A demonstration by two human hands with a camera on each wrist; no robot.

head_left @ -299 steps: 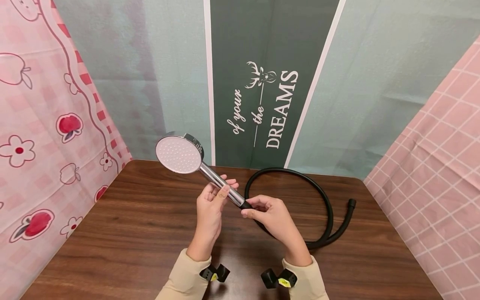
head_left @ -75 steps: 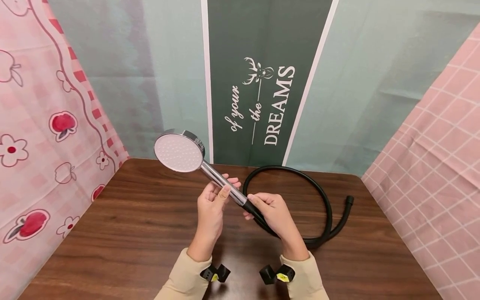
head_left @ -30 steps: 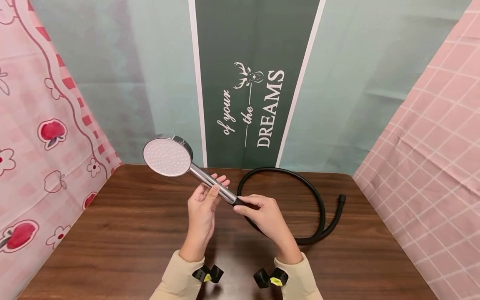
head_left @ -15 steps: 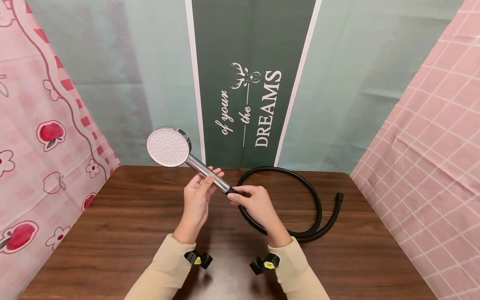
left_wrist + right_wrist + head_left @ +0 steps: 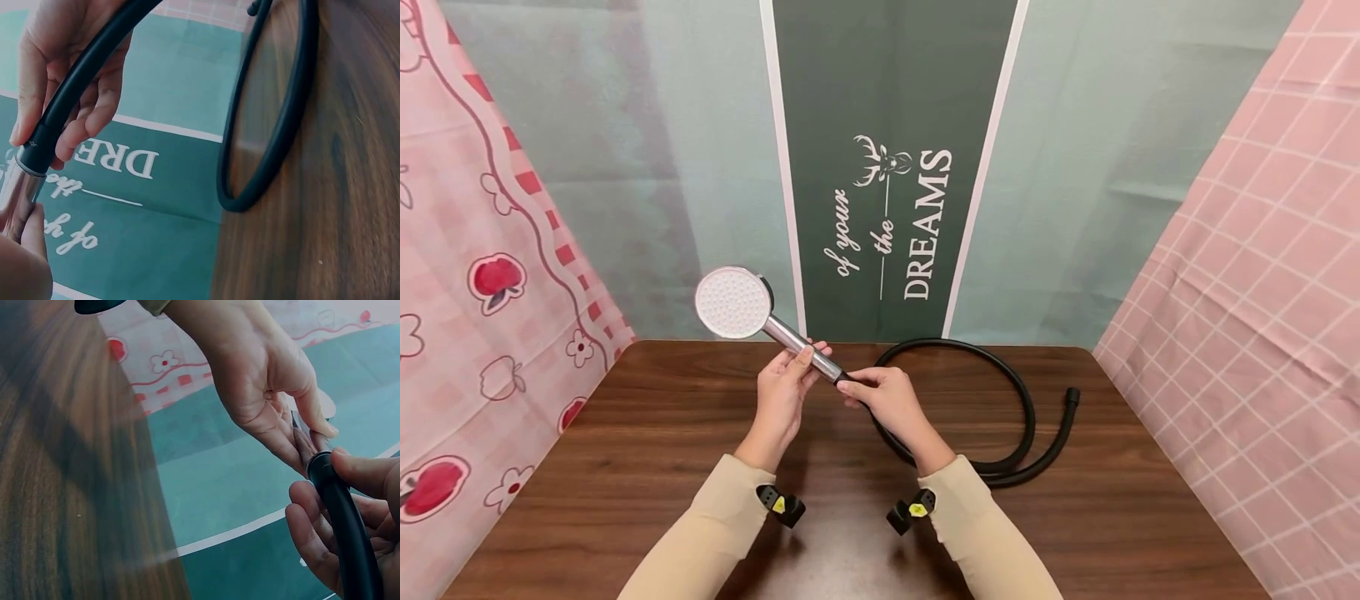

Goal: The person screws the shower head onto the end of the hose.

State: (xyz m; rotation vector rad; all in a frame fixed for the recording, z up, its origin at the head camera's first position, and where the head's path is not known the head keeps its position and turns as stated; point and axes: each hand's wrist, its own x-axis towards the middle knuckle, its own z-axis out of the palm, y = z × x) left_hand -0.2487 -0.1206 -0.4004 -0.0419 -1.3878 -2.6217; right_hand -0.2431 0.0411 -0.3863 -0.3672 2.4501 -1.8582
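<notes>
A chrome hand shower (image 5: 733, 302) with a round white nozzle face is held up over the table's back edge, its face toward the head camera. My left hand (image 5: 782, 396) grips its handle, thumb on top. My right hand (image 5: 887, 404) pinches the black hose end (image 5: 326, 472) where it meets the handle's lower end. In the left wrist view the hose's collar (image 5: 39, 147) sits flush against the chrome handle. From there the black hose (image 5: 1028, 417) loops over the table, its other end (image 5: 1072, 398) lying free at the right.
The dark wooden table (image 5: 647, 467) ends at a green backdrop (image 5: 895, 100) with white lettering. A pink fruit-print cloth (image 5: 497, 350) hangs on the left, and a pink checked cloth (image 5: 1247, 350) on the right. Each wrist carries a small black camera.
The right hand has shifted its hold at the hose end several times across the frames. Both hands and the hand shower have moved slightly left, and the shower face has turned more toward the camera.
</notes>
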